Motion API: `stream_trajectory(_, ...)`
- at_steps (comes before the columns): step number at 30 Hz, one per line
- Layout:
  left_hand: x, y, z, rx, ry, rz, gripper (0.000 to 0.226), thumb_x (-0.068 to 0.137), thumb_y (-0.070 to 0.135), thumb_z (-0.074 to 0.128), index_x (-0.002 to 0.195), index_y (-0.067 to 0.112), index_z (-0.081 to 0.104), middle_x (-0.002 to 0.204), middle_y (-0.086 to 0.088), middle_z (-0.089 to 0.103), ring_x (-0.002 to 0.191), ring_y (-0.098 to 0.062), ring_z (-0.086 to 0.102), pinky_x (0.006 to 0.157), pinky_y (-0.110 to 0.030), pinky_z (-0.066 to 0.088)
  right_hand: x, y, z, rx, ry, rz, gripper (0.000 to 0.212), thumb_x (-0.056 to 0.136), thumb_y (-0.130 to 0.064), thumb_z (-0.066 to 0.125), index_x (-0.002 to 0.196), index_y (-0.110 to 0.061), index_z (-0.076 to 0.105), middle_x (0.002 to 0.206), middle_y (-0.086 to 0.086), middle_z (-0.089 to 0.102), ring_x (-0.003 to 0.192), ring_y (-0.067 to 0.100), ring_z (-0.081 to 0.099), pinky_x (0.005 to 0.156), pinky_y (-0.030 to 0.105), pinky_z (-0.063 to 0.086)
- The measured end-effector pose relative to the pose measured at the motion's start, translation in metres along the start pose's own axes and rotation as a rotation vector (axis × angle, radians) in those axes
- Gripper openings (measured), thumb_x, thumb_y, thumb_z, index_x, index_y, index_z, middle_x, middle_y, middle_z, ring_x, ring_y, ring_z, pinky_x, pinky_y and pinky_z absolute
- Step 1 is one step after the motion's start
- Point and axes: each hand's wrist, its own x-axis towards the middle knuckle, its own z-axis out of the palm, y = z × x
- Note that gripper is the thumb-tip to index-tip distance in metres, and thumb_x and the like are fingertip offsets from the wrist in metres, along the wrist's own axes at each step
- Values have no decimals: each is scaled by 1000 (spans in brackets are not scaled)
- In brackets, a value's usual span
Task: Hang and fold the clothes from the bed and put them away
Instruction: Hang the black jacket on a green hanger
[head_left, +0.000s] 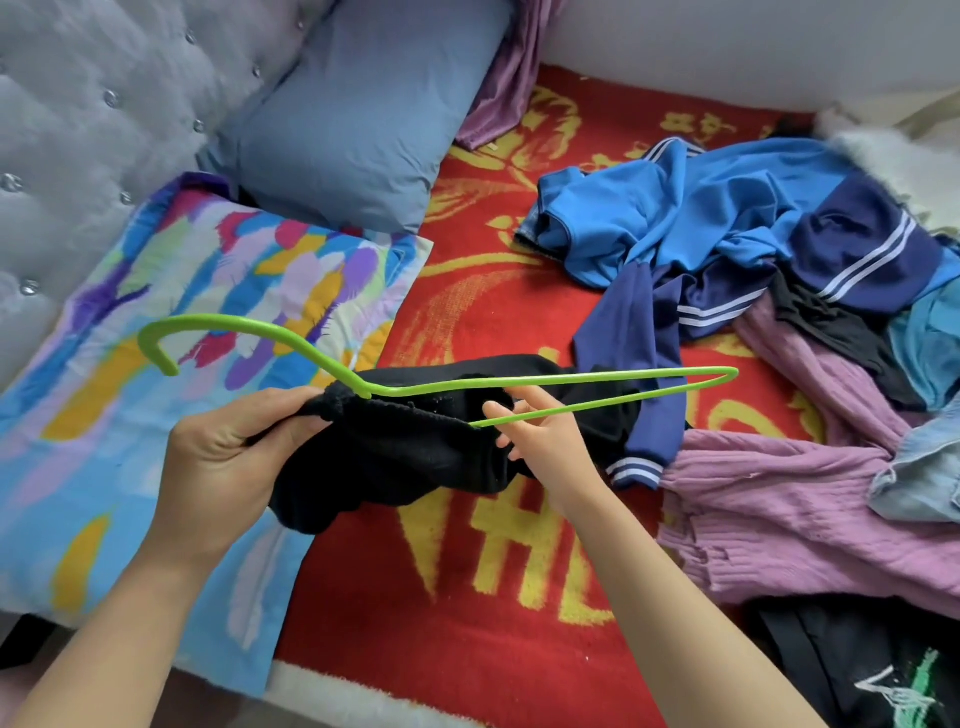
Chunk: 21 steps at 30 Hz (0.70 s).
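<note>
In the head view, the left hand (228, 457) grips the bunched edge of a black garment (395, 457), with its fingers curled round the cloth just where the neck of the green hanger (571, 380) enters it. The right hand (545, 441) is at the hanger's lower bar, fingers nearly straight; I cannot tell if it pinches the bar. Garment and hanger are between the hands, above the red bed cover (467, 312). A pile of clothes (769, 493) lies to the right.
</note>
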Motion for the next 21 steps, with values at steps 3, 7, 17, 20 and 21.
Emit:
stream_trajectory(3, -4, -7, 3, -2, 18, 15, 33, 72, 27, 74, 80, 59, 67, 75, 34, 65, 69, 15, 58, 70, -4, 45, 7, 5, 3, -71, 128, 29, 10, 87, -7, 61, 78, -12, 61, 63, 3, 49, 55, 14, 47, 54, 21, 38)
stream_trajectory(7, -3, -16, -8, 103, 69, -17, 53, 82, 3, 63, 77, 56, 69, 76, 39, 63, 72, 19, 57, 74, -2, 43, 9, 7, -20, 77, 389, 56, 26, 87, 5, 51, 71, -15, 56, 63, 8, 61, 46, 7, 61, 50, 21, 50)
stream_trajectory(17, -1, -47, -37, 481, -109, 204, 65, 95, 49, 42, 92, -9, 69, 92, 11, 70, 95, 25, 48, 83, -8, 40, -5, -32, -78, 767, 433, 482, 19, 93, 0, 45, 75, -2, 52, 40, 4, 56, 30, 9, 53, 33, 13, 39)
stream_trajectory(20, -1, -54, -38, 600, -139, 266, 59, 99, 40, 41, 90, -11, 69, 83, -12, 68, 100, 24, 46, 84, -11, 40, -5, -45, -87, 667, 470, 386, 18, 90, 4, 48, 75, -2, 54, 40, 3, 56, 32, 8, 52, 37, 13, 41)
stream_trajectory(21, -2, -57, -40, 629, -142, 279, 57, 99, 38, 41, 91, -11, 69, 83, -12, 68, 100, 20, 49, 84, -13, 41, -6, -49, -88, 586, 490, 333, 19, 88, 7, 49, 73, -2, 55, 38, 2, 54, 30, 7, 49, 36, 13, 40)
